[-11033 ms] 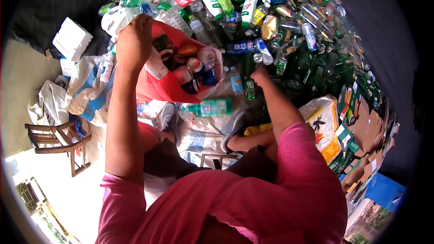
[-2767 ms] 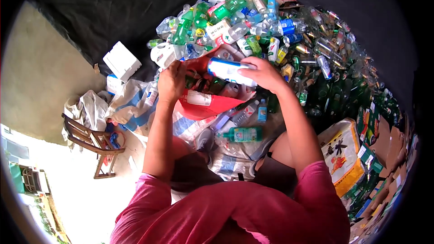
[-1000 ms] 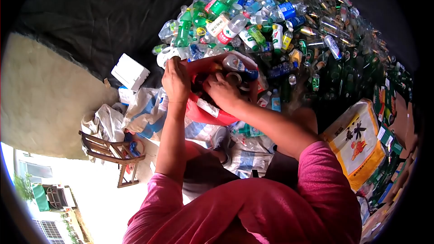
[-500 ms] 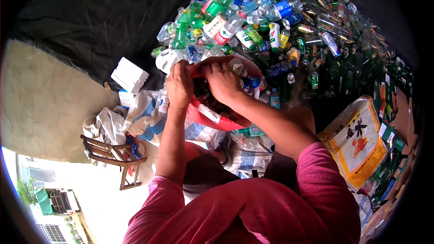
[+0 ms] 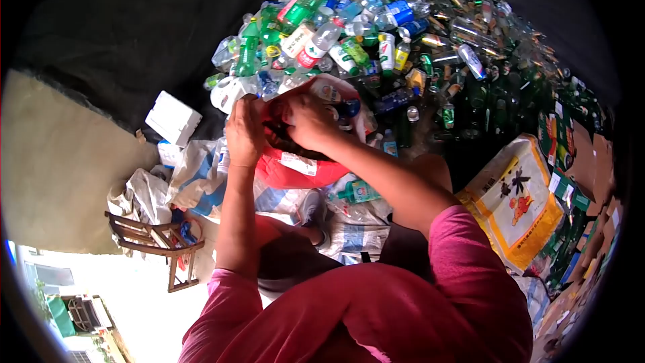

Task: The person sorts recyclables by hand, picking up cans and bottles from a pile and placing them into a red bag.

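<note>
A red bag (image 5: 302,169) with a white label hangs open between my knees and the bottle pile. My left hand (image 5: 244,133) is closed on its left rim. My right hand (image 5: 310,122) reaches over the mouth of the bag, fingers curled at the inner left side; what they hold, if anything, is hidden. Cans and a white-and-blue container (image 5: 328,93) show inside at the right. Below the bag, a green bottle (image 5: 359,191) lies on the striped sheet (image 5: 349,238).
A large pile of bottles and cans (image 5: 396,33) rises beyond the bag. At left are a white foam box (image 5: 173,118) and a wooden chair (image 5: 151,236). A yellow-and-white sack (image 5: 516,205) and flattened cardboard (image 5: 590,161) lie at right.
The blue-and-white can seen earlier in my right hand is no longer there. My right hand has gone into the bag, then up toward its left rim. The view has shifted slightly.
</note>
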The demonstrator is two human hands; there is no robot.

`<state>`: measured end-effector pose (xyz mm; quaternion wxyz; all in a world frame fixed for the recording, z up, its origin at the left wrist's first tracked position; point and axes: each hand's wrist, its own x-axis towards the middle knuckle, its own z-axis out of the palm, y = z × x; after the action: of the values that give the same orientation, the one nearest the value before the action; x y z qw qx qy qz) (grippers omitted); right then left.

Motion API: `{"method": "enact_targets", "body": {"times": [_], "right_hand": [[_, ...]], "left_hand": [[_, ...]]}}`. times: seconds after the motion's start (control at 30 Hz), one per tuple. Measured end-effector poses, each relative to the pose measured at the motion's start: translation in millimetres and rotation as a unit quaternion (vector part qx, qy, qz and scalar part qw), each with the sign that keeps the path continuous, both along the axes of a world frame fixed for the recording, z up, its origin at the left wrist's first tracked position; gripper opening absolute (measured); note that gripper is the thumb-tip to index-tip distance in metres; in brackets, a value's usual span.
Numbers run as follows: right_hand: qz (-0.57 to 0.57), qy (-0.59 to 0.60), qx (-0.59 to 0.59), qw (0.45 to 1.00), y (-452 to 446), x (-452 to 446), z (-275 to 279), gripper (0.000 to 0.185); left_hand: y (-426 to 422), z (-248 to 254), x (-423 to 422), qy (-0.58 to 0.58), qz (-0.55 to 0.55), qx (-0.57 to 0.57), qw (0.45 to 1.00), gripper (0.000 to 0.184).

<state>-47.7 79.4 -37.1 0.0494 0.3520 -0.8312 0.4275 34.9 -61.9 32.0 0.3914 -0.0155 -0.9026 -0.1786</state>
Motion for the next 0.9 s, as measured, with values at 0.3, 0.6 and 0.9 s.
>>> {"method": "enact_targets", "body": {"times": [0.3,0.6,0.9], "right_hand": [[0.032,-0.043,0.014,0.998,16.2,4.7,18.4,0.045],[0.094,0.019,-0.065,0.993,9.6,7.7,11.2,0.044],[0.130,-0.158,-0.088,0.975,21.8,13.3,38.0,0.046]], "left_hand": [[-17.9,9.8,22.9,-0.060,0.039,0.024,0.997,0.011],[-18.4,13.9,22.9,-0.062,-0.012,0.022,0.998,0.009],[-18.5,21.5,25.6,-0.094,-0.031,0.075,0.992,0.008]]}}
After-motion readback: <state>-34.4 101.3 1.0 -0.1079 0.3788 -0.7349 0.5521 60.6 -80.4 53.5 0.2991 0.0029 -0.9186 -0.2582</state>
